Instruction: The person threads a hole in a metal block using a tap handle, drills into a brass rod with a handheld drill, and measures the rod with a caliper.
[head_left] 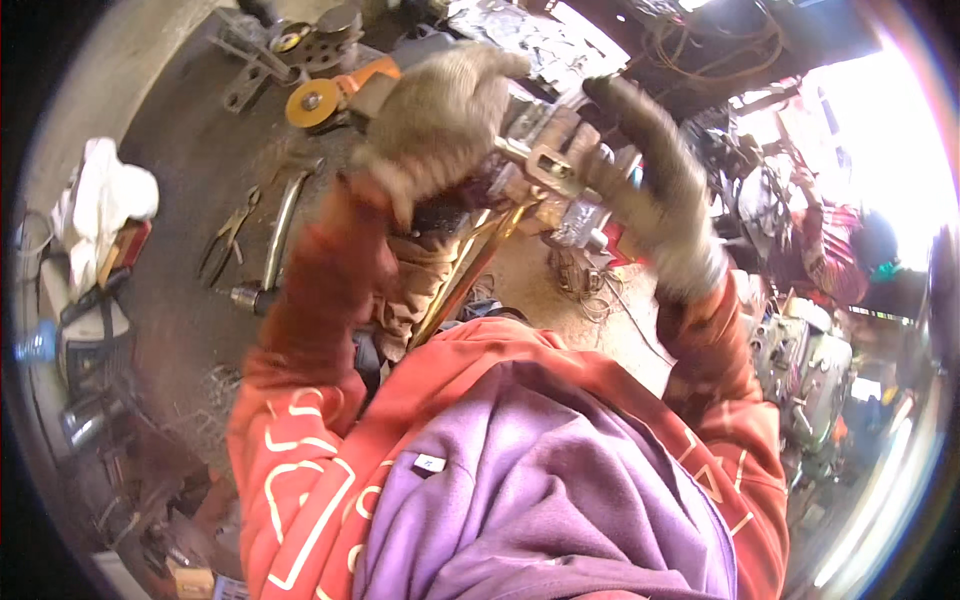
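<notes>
Both of my hands wear dirty grey work gloves and are raised in front of me. My left hand [435,120] is at the left side of a metal assembly [555,165] with a rectangular slot and short bars. Motion blur hides how its fingers are set. On the assembly's right side is my right hand [665,190], its fingers and thumb spread apart around the edge; whether it touches the metal is unclear. Beside my left hand lies an angle grinder with an orange disc [313,103]. The kind of assembly cannot be made out.
On the dark surface at left lie pliers [228,238] and a shiny metal bar [287,225]. A white cloth [100,205] hangs at far left. Scrap metal [760,190] clutters the right, where someone in red striped clothing [835,245] seems to be. Cables [590,285] lie below the assembly.
</notes>
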